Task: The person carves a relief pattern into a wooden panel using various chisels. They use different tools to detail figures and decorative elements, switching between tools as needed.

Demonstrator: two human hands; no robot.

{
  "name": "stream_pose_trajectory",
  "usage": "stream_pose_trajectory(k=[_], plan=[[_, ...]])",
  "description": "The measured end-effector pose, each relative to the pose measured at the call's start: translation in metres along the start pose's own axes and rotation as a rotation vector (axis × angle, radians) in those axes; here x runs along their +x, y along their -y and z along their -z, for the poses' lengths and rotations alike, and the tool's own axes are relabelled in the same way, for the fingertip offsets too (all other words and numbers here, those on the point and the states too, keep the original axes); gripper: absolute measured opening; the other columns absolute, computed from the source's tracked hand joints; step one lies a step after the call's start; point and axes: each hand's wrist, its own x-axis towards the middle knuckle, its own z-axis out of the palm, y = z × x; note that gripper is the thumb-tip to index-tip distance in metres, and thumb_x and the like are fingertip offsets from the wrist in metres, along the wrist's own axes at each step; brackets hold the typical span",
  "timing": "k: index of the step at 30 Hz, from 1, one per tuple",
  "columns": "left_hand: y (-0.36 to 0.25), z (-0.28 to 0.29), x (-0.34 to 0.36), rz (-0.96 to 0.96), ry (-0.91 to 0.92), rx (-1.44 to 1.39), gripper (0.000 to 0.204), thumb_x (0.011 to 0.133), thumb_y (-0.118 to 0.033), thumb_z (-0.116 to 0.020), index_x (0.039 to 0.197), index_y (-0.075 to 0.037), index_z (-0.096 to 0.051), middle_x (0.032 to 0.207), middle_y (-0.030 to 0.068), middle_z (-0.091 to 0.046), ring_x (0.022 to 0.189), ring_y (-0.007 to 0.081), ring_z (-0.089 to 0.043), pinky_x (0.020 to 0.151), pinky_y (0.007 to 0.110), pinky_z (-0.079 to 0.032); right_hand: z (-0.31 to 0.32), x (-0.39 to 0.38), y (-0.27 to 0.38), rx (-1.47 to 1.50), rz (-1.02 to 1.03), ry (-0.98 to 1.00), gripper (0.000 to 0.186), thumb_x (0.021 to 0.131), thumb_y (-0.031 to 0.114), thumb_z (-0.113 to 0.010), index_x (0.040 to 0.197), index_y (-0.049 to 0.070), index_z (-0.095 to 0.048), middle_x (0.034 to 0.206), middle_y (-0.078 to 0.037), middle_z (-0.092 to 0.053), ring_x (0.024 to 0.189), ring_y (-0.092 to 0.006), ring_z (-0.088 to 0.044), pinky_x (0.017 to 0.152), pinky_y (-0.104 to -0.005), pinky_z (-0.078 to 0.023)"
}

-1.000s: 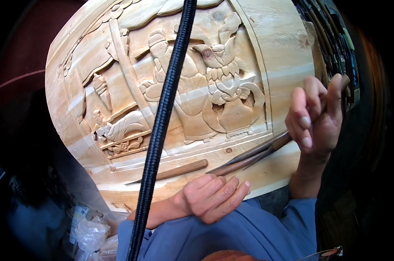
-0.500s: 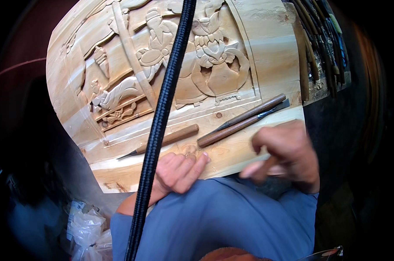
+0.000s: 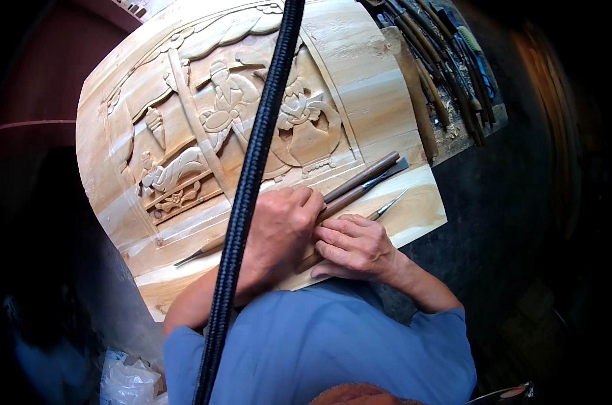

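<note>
A carved wooden panel (image 3: 380, 81) with relief figures lies before me. My right hand (image 3: 356, 248) is closed over a wooden-handled chisel (image 3: 392, 202) near the panel's front edge; its shiny blade points up and to the right. Beside it, my left hand (image 3: 285, 226) is curled with its fingers together, close to the handle ends of two other chisels. One is a dark-handled chisel (image 3: 363, 175); the other is a broad flat chisel (image 3: 393, 167). The left hand partly hides another thin chisel (image 3: 190, 258), whose tip points left. What lies inside the left fingers is hidden.
Many carving tools (image 3: 447, 61) lie bunched on a board at the upper right, among wood chips. A black braided cord (image 3: 255, 155) crosses the view in front of the panel. A clear plastic bag (image 3: 130, 381) sits at the lower left.
My right hand has come left onto the panel, and a chisel now shows under it. My left hand has moved up over the lying chisels' handles. The view has shifted right.
</note>
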Motion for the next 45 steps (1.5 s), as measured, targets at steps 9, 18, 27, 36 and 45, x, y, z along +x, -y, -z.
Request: stream_pose_trajectory(k=[9,18,27,36,45], plan=[[0.005,-0.004,0.012,-0.027,0.141,-0.071,0.019,0.09,-0.017,-0.079,0.09,-0.008,-0.063,0.081,0.0084,-0.062,0.073,0.0273,-0.069,0.059,0.04,-0.055,0.037,-0.009,-0.029,-0.331,-0.366,-0.361,0.016,0.087,0.01,-0.089,0.088,0.003,-0.075,0.088,-0.01,-0.08,0.069,-0.0262,-0.073,0.062,-0.0359,-0.052],[-0.005,-0.008,0.018,0.015,-0.144,0.088,0.014,0.09,-0.009,-0.073,0.095,-0.006,-0.06,0.074,0.0066,-0.054,0.062,0.0209,-0.061,0.054,0.037,-0.05,0.06,0.003,-0.06,-0.034,-0.838,-0.764,0.02,0.107,0.017,-0.075,0.112,-0.002,-0.07,0.087,-0.005,-0.076,0.076,-0.0092,-0.067,0.074,-0.0262,-0.054],[-0.015,-0.014,0.027,-0.09,-0.368,0.131,0.039,0.091,-0.005,-0.07,0.13,0.004,-0.067,0.099,0.0131,-0.077,0.059,0.013,-0.059,0.051,0.031,-0.045,0.064,0.065,-0.079,1.485,-0.667,-0.762,0.044,0.118,0.049,-0.047,0.108,0.008,-0.061,0.118,-0.018,-0.072,0.1,-0.0281,-0.071,0.097,-0.0467,-0.058],[-0.024,-0.015,0.021,0.069,-0.316,0.266,0.079,0.091,-0.04,-0.082,0.156,-0.002,-0.058,0.157,0.0306,-0.059,0.116,0.032,-0.072,0.074,0.032,-0.057,0.085,0.163,-0.143,1.468,-0.5,-0.615,0.046,0.117,0.039,-0.055,0.079,0.014,-0.05,0.078,-0.006,-0.06,0.046,-0.008,-0.034,0.048,-0.0244,-0.027],[-0.02,-0.038,0.022,0.096,-0.274,-0.264,0.11,0.078,-0.036,-0.092,0.165,0.006,-0.04,0.168,0.0425,-0.034,0.108,0.0384,-0.072,0.086,0.038,-0.06,0.061,0.165,-0.178,1.554,-0.578,-0.611,0.049,0.118,0.039,-0.053,0.076,0.014,-0.046,0.077,-0.005,-0.052,0.049,-0.0098,-0.033,0.051,-0.026,-0.028]])
